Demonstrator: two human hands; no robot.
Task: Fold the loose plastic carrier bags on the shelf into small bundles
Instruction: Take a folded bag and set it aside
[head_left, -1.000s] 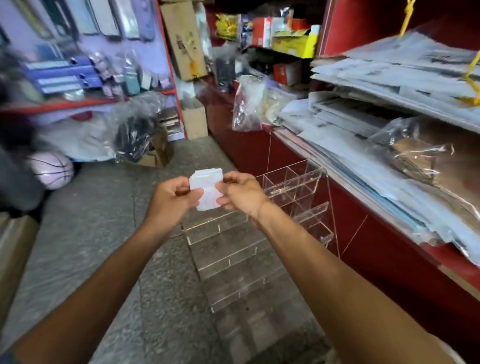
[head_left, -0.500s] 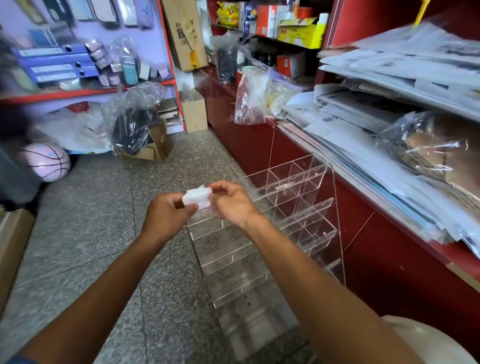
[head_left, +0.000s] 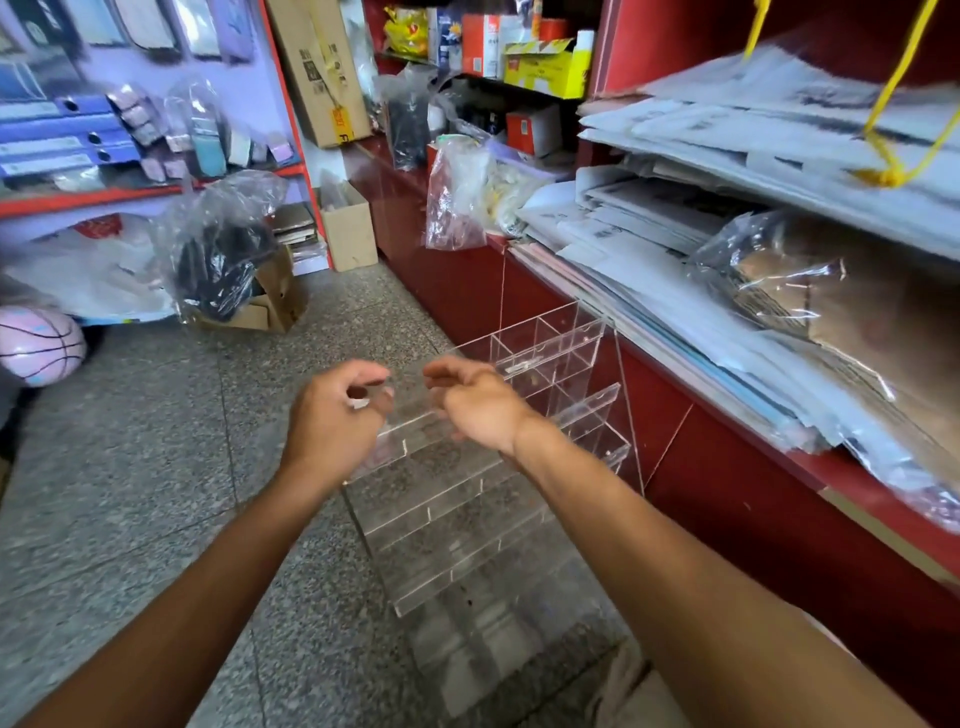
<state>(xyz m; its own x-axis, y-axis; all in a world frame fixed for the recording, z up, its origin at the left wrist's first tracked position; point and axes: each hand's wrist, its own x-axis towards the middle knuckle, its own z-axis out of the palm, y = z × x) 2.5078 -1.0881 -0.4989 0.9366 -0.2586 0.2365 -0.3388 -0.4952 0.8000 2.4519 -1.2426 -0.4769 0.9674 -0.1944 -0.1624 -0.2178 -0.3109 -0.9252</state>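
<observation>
A small white scrap of folded plastic bag is showing inside the curled fingers of the left hand, only a sliver of it peeking out between thumb and fingers; its full shape is hidden by the fist. The left hand is gripping it in front of the chest, above the clear acrylic rack that is standing on the speckled floor against the red shelf unit. The right hand is hovering just beside the left, apart from it, its fingers loosely curled and holding nothing. One bundle is in view, and two hands. On the shelf to the right, stacked papers and a crinkled clear bag are lying well apart from the hands. One pink basketball is sitting on the floor at the far left.
</observation>
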